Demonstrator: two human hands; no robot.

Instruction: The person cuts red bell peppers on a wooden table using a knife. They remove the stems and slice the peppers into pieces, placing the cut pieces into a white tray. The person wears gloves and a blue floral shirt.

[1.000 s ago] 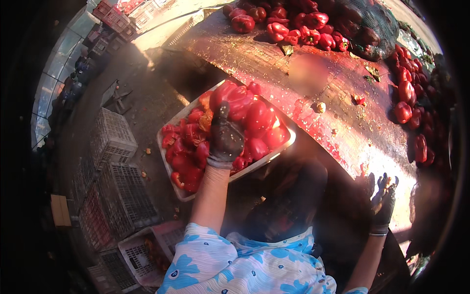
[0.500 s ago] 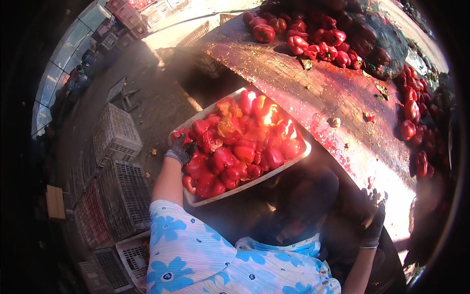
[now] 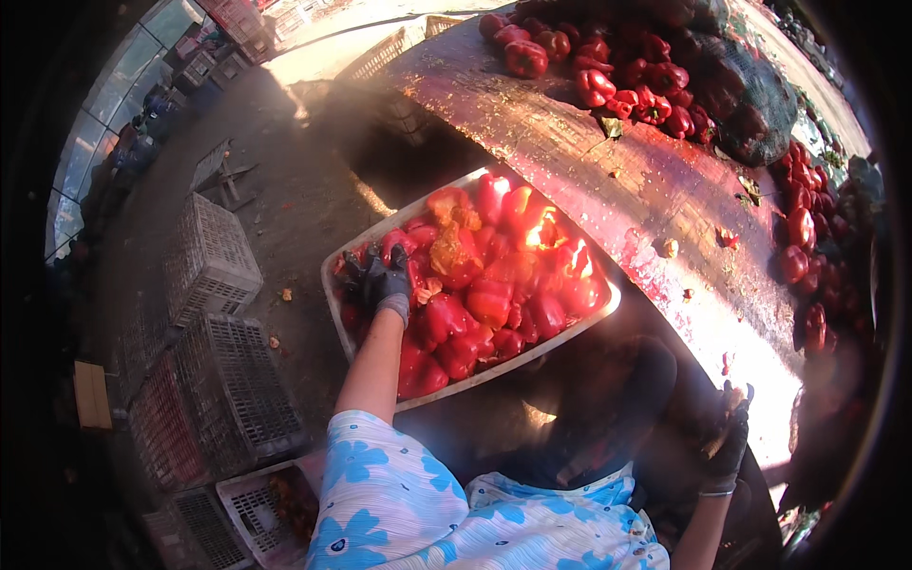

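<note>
A pale, shallow rectangular tray [image 3: 510,364] is heaped with red bell peppers [image 3: 490,302], many looking cut or hollowed. My left hand [image 3: 383,283], in a dark glove, reaches over the tray's left part, its fingers curled around a red bell pepper [image 3: 400,241] on the heap. An orange, pulpy piece [image 3: 450,249] lies among the peppers near it. Beside the table's near edge, at the lower right, is my right hand [image 3: 728,435], gloved too, with fingers bent upward. Whatever it grips, if anything, is too dark and small to make out.
A stained table [image 3: 570,142] slants across the right, strewn with seeds and scraps. Whole red peppers [image 3: 655,81] pile at its far side beside a filled mesh bag [image 3: 750,104]. Plastic crates [image 3: 249,380] are stacked at left, near a cardboard box [image 3: 92,394].
My left hand has moved right, from the tray's left rim in over the peppers. My right hand stays by the table edge, little changed. The view has shifted slightly.
</note>
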